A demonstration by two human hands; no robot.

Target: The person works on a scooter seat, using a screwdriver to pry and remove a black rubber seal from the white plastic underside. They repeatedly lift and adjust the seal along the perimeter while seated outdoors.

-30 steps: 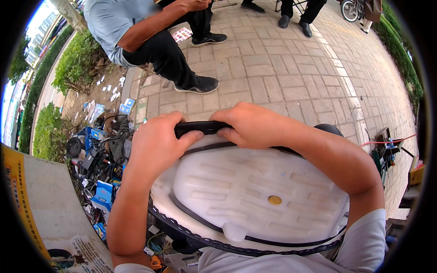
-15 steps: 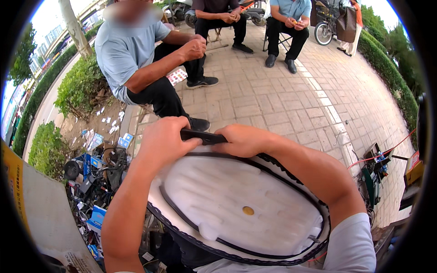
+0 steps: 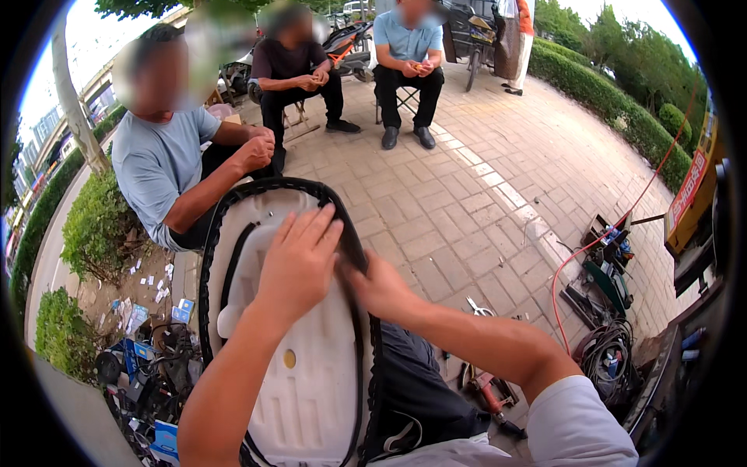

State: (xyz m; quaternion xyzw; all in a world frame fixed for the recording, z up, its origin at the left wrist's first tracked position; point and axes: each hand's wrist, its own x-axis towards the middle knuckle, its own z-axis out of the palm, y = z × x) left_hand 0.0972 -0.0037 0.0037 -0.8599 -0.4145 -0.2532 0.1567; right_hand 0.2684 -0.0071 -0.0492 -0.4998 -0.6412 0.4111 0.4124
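Observation:
A long scooter seat (image 3: 311, 397) lies upside down across my lap, its white plastic base facing up and its black cover edge folded over the rim. My left hand (image 3: 297, 261) rests on the base near the far right rim, fingers stretched out and lying flat. At the right rim, my right hand (image 3: 381, 288) holds the black edge, its fingertips somewhat blurred and partly out of sight. A thin black cord runs around inside the rim. A round tan spot shows on the base.
Beside my right leg lie a red-bodied tool (image 3: 490, 393) and silver pliers (image 3: 478, 307). A red hose (image 3: 555, 300) and coiled cable (image 3: 607, 354) are farther right, by an open toolbox (image 3: 611, 233). Parts and boxes (image 3: 152, 373) clutter the left. Several people sit ahead, one person (image 3: 167, 163) close by.
The seat has turned from lying crosswise to pointing away from me. My left hand has left the black piece at the rim and flattened on the base; my view has shifted right.

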